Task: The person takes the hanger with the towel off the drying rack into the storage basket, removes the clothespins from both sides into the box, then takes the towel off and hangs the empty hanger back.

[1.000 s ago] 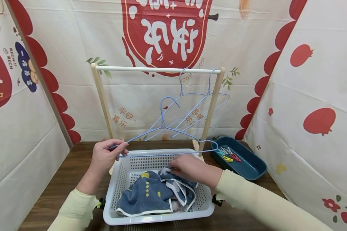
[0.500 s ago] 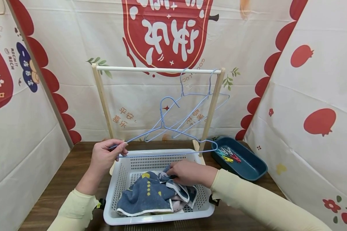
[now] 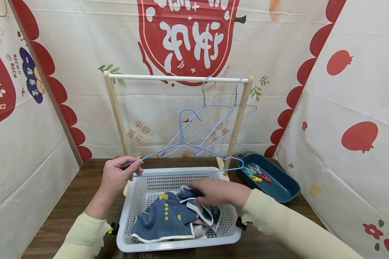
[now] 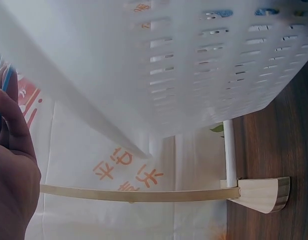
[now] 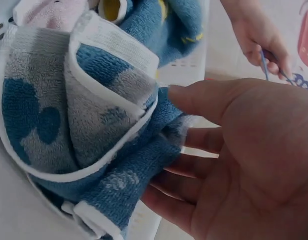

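My left hand (image 3: pixel 118 174) pinches one end of a blue wire clothes hanger (image 3: pixel 182 142), its hook upward, above the back of a white perforated basket (image 3: pixel 123 230). In the left wrist view, thumb and fingers close on the blue wire at the left edge. Inside the basket lies a crumpled blue towel (image 3: pixel 165 219) with yellow marks and white edging. My right hand (image 3: pixel 218 192) is over the bunched right part of the cloth. The right wrist view shows its fingers extended against a blue-and-grey folded towel (image 5: pixel 114 85), with the thumb apart from them.
Behind the basket stands a wooden rack with a white rail (image 3: pixel 178 77). Two blue hangers (image 3: pixel 220 105) hang at the rail's right end. A dark teal tray (image 3: pixel 283 187) with several coloured clothespins (image 3: pixel 257 174) sits at right. Printed cloth surrounds the table on three sides.
My right hand has loosened from the bunched cloth and spread its fingers over it, after shifting the folds slightly. The left hand and its hanger stay in place.
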Demonstrator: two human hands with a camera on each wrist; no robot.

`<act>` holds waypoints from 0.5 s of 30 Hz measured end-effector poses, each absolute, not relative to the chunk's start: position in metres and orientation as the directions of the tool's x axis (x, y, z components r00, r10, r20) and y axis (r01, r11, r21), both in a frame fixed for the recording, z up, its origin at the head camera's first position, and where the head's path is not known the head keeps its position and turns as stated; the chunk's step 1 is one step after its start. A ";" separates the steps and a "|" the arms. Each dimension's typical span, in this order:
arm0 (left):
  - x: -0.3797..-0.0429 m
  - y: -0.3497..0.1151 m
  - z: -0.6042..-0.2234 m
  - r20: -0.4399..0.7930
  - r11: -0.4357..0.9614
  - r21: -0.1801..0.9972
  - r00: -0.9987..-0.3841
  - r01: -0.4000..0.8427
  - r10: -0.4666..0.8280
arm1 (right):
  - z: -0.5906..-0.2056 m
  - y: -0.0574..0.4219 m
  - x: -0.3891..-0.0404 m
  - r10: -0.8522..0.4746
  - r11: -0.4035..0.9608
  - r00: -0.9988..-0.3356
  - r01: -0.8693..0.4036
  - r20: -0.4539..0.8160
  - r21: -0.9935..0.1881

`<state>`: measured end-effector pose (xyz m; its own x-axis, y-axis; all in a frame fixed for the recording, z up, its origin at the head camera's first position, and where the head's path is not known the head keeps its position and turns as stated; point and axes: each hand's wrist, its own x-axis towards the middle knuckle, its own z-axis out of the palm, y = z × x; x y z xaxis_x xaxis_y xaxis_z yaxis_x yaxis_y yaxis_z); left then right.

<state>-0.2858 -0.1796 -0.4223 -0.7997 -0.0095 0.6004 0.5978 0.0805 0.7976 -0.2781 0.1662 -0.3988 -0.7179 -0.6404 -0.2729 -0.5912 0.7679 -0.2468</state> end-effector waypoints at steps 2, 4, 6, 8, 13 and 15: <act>-0.286 -0.180 -0.422 0.601 0.085 0.797 -0.799 0.598 -0.013 | -0.397 0.171 -0.278 -0.629 0.776 -0.730 -0.568 -0.267 -0.275; -0.286 -0.180 -0.422 0.600 0.085 0.798 -0.800 0.597 -0.013 | -0.398 0.176 -0.277 -0.623 0.778 -0.740 -0.554 -0.252 -0.297; -0.286 -0.180 -0.422 0.599 0.082 0.799 -0.801 0.596 -0.011 | -0.399 0.181 -0.274 -0.614 0.779 -0.758 -0.537 -0.220 -0.324; -0.286 -0.180 -0.422 0.599 0.078 0.799 -0.801 0.596 -0.010 | -0.401 0.186 -0.270 -0.589 0.790 -0.790 -0.518 -0.170 -0.327; -0.286 -0.180 -0.422 0.606 0.076 0.794 -0.796 0.603 -0.010 | -0.405 0.195 -0.257 -0.456 0.862 -0.890 -0.442 0.005 -0.249; -0.286 -0.180 -0.422 0.609 0.077 0.791 -0.793 0.606 -0.012 | -0.407 0.198 -0.253 -0.386 0.896 -0.920 -0.391 0.066 -0.211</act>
